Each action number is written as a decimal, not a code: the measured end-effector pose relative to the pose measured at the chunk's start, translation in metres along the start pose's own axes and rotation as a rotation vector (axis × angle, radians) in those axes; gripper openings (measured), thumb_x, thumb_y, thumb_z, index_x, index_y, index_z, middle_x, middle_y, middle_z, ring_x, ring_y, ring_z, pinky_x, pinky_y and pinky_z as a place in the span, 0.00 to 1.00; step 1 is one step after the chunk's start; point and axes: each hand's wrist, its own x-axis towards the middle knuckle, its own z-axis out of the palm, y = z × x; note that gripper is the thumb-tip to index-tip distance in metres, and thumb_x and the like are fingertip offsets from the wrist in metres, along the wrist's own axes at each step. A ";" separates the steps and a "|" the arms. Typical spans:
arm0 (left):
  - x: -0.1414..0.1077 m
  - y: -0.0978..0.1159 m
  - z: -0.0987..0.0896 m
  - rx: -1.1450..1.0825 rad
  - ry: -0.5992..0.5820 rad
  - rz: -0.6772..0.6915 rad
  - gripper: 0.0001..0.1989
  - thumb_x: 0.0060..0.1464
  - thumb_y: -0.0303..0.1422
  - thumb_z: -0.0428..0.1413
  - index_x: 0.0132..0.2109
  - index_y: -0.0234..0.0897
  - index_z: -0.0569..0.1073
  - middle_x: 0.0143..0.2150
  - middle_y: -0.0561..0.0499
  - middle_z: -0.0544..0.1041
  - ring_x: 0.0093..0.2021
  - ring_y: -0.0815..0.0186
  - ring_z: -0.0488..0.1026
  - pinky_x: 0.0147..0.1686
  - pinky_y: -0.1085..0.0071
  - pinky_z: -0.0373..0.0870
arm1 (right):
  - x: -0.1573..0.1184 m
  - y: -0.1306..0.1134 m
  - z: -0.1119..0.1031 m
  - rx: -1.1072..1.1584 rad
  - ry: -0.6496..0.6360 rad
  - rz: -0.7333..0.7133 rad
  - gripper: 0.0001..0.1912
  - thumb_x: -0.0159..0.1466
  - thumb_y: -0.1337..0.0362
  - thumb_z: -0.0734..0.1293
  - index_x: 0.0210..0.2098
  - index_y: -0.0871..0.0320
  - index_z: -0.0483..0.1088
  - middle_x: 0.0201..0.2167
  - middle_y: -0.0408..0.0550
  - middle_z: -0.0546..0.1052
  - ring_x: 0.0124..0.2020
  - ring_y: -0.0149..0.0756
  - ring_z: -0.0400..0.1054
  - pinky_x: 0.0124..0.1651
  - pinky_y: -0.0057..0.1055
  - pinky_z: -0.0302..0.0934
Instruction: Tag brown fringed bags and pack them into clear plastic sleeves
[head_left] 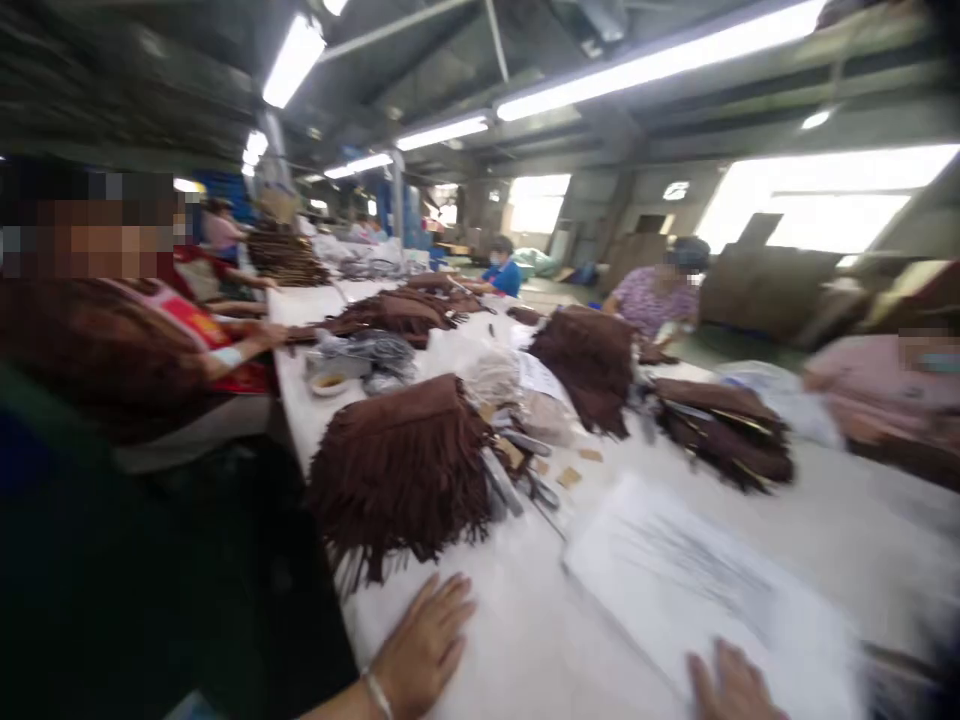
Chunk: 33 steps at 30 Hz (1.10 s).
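Note:
My left hand (pixel 426 640), with a bracelet at the wrist, lies flat on the white table (pixel 517 650) with its fingers stretched out. Just beyond its fingertips is a stack of brown, fringed, suede-like pieces (pixel 405 460), the fringe hanging toward me. My right hand (pixel 731 685) is partly cut off by the bottom edge. Its fingers are apart, at the near edge of a white sheet or plastic bag (pixel 675 570) with dark markings; whether it touches the sheet is hard to tell. Neither hand holds anything.
Scissors-like tools (pixel 544 490) and small tan squares (pixel 570 477) lie beside the fringed stack. More brown fringed pieces (pixel 585 365) stand farther along, near clear plastic bags (pixel 495 375) and a small dish (pixel 328 383). Co-workers sit along both sides, one (pixel 187 330) close on the left.

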 end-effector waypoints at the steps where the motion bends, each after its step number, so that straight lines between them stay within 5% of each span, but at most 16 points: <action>1: 0.002 -0.004 0.000 0.018 0.028 0.031 0.23 0.61 0.30 0.47 0.62 0.41 0.59 0.63 0.50 0.61 0.64 0.64 0.56 0.63 0.61 0.54 | -0.009 0.015 -0.014 -0.021 0.032 0.043 0.32 0.64 0.46 0.51 0.61 0.56 0.56 0.58 0.58 0.63 0.60 0.52 0.56 0.55 0.52 0.56; 5: 0.007 -0.016 0.016 0.085 0.088 0.111 0.24 0.60 0.35 0.49 0.62 0.42 0.59 0.64 0.51 0.60 0.63 0.64 0.57 0.65 0.62 0.47 | -0.035 0.023 -0.035 -0.039 0.153 0.075 0.39 0.65 0.46 0.45 0.64 0.70 0.46 0.63 0.60 0.56 0.66 0.47 0.43 0.63 0.46 0.44; 11: 0.007 -0.018 0.024 0.113 0.116 0.145 0.24 0.59 0.37 0.49 0.62 0.41 0.60 0.64 0.52 0.59 0.64 0.64 0.55 0.66 0.62 0.40 | -0.058 -0.003 -0.027 -0.198 -0.187 0.182 0.33 0.65 0.49 0.49 0.64 0.62 0.48 0.66 0.52 0.50 0.67 0.45 0.39 0.65 0.48 0.35; 18: 0.006 -0.020 0.029 0.110 0.181 0.152 0.23 0.58 0.36 0.48 0.61 0.42 0.62 0.62 0.52 0.63 0.62 0.64 0.59 0.65 0.62 0.44 | -0.002 0.023 -0.065 -0.214 -0.232 0.235 0.29 0.67 0.55 0.50 0.63 0.64 0.52 0.62 0.53 0.59 0.62 0.39 0.53 0.62 0.31 0.47; 22: 0.006 -0.022 0.033 0.115 0.195 0.154 0.22 0.58 0.36 0.48 0.60 0.42 0.63 0.62 0.52 0.64 0.61 0.63 0.60 0.64 0.61 0.47 | 0.030 0.052 -0.083 -0.261 -0.257 0.368 0.35 0.64 0.57 0.59 0.64 0.69 0.46 0.60 0.64 0.61 0.59 0.49 0.57 0.59 0.41 0.52; 29: 0.003 -0.022 0.031 0.101 0.184 0.127 0.21 0.60 0.36 0.48 0.59 0.45 0.64 0.61 0.53 0.65 0.60 0.66 0.62 0.63 0.63 0.52 | 0.030 0.056 -0.073 -0.232 -0.427 0.399 0.23 0.66 0.63 0.58 0.59 0.61 0.56 0.46 0.55 0.73 0.45 0.40 0.69 0.48 0.41 0.62; 33: 0.002 -0.019 0.027 0.097 0.175 0.100 0.21 0.60 0.37 0.48 0.60 0.45 0.63 0.61 0.53 0.65 0.60 0.65 0.62 0.61 0.63 0.56 | 0.029 0.040 -0.066 -0.227 -0.430 0.338 0.26 0.63 0.67 0.55 0.61 0.66 0.54 0.43 0.63 0.74 0.43 0.46 0.71 0.44 0.42 0.62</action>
